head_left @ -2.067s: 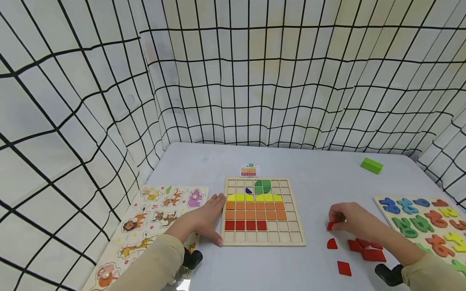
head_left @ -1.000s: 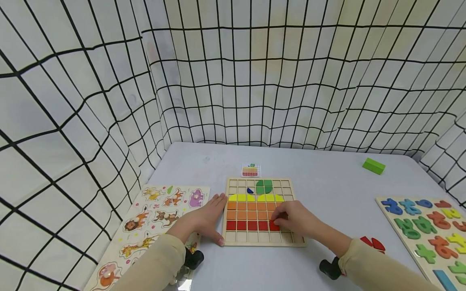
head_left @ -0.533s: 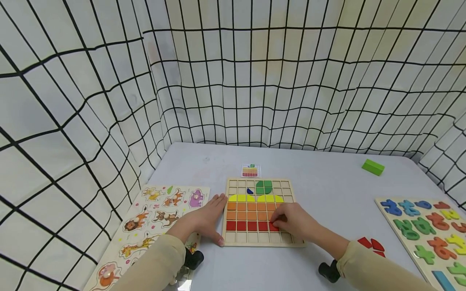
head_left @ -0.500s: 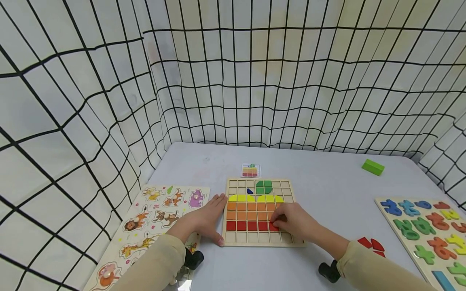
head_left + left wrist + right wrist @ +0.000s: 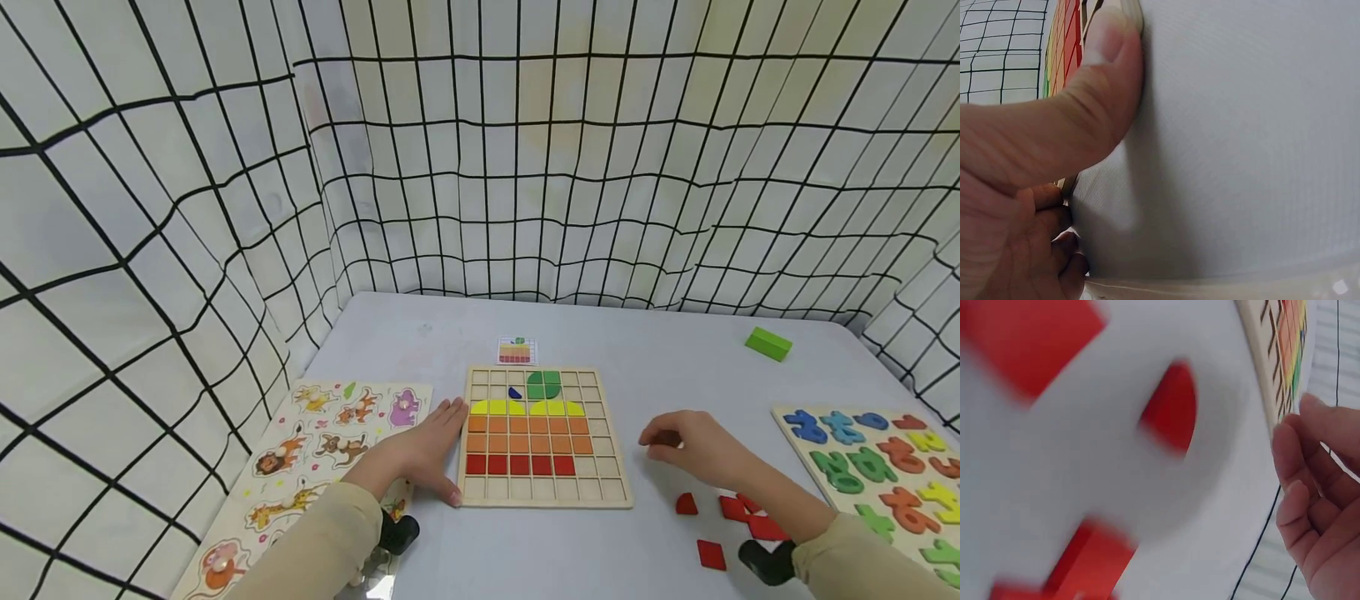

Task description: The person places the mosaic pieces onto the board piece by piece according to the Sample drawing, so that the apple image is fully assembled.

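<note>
My left hand (image 5: pixel 423 450) lies along the left side of a wooden grid board (image 5: pixel 603 492), fingers extended; in the left wrist view its thumb (image 5: pixel 1107 47) presses on the board's near corner. Coloured tiles fill part of the grid: a green leaf shape (image 5: pixel 543 385), a small blue piece (image 5: pixel 513 392), yellow curved pieces (image 5: pixel 498 407), orange squares (image 5: pixel 517 426) and a row of red squares (image 5: pixel 519 465). To the right of the board, my right hand (image 5: pixel 697 446) hovers with bent fingers and nothing between them. Below it lie a red quarter-round tile (image 5: pixel 686 503), a red square (image 5: pixel 711 555) and a red pile (image 5: pixel 767 527).
A small pattern card (image 5: pixel 517 351) lies behind the board. An animal puzzle (image 5: pixel 318 467) sits at the left, partly under my left forearm. At the right is a number puzzle (image 5: pixel 855 500), and a green block (image 5: pixel 768 343) stands farther back. Black netting surrounds the table.
My right hand carried a red square from the right onto the board's red row, let it go there, and moved back right over the loose tiles. The left hand stayed put.
</note>
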The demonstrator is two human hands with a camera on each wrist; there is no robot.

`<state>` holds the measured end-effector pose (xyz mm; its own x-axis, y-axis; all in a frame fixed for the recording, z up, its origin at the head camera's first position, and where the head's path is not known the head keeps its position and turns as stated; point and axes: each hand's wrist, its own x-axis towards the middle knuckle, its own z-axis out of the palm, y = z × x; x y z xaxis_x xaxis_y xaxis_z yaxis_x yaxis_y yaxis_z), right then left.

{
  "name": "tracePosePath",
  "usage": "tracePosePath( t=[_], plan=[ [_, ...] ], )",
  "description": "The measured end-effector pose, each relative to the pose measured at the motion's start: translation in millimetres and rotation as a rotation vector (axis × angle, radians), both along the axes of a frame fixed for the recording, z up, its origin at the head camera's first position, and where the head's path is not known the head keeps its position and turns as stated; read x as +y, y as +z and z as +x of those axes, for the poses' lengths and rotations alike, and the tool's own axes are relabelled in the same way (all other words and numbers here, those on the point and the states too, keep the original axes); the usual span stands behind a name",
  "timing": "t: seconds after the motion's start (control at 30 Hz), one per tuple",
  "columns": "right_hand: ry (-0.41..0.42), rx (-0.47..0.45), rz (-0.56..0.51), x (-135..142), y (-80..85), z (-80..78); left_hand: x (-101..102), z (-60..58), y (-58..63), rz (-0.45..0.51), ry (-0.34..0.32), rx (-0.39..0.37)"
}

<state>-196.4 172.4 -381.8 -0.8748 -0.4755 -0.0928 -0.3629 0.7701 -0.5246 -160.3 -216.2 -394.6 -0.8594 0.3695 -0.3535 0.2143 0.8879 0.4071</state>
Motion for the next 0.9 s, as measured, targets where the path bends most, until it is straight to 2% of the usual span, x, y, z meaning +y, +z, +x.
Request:
tracePosePath(
  t=[0.23, 0.4, 0.53, 0.73, 0.9],
  plan=[
    [-0.045, -0.089, 0.096, 79.9, -3.1, 2.3, 1.9, -2.5, -0.9, -0.011, -0.004, -0.003],
    [-0.089, -0.161, 0.169, 115.0, -9.3, 6.4, 2.6, -2.2, -0.7, -0.014, 0.002, -0.008],
    [-0.092, -0.195, 0.210, 124.0, -15.1, 8.6, 0.9, -2.4, -0.5, -0.015, 0.002, -0.006],
    [-0.056, -0.125, 0.233, 122.6, -20.1, 9.1, 0.2, -3.3, -2.9, -0.009, -0.004, 0.002],
    [-0.093, -0.120, 0.234, 116.3, -18.6, 9.8, 2.1, -4.0, -3.5, -0.016, 0.001, 0.000]
  ],
)
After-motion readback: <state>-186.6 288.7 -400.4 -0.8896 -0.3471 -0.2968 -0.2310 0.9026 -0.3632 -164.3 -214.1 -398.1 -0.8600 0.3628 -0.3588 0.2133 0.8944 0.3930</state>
